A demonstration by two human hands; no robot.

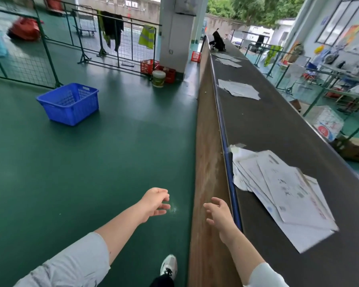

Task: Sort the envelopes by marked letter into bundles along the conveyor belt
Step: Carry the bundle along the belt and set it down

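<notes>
**INSPECTION NOTE: ENVELOPE SORT, BOTH HANDS EMPTY**

Conveyor belt (278, 129): dark, runs away from viewer on person's right side; wooden side panel (207, 141) below blue edge rail.

Nearest bundle (282, 195): loose fan of white envelopes lying flat on belt. Long axes slant across belt run, far ends twd the rail, near ends twd mid-belt. Crumpled pcs at the rail side. Marked letters not legible.

Middle bundle (238, 89): flat, further up belt, well apart from nearest. Far bundle (228, 60): beyond that, near a black bag (218, 41) at belt end.

Left hand (153, 201): over green floor, fingers apart, loosely bent, holding nothing. Right hand (219, 214): in front of side panel, just beside rail, fingers apart and relaxed, not touching the envelopes.

Other: blue basket (71, 103) on floor, left.
</notes>
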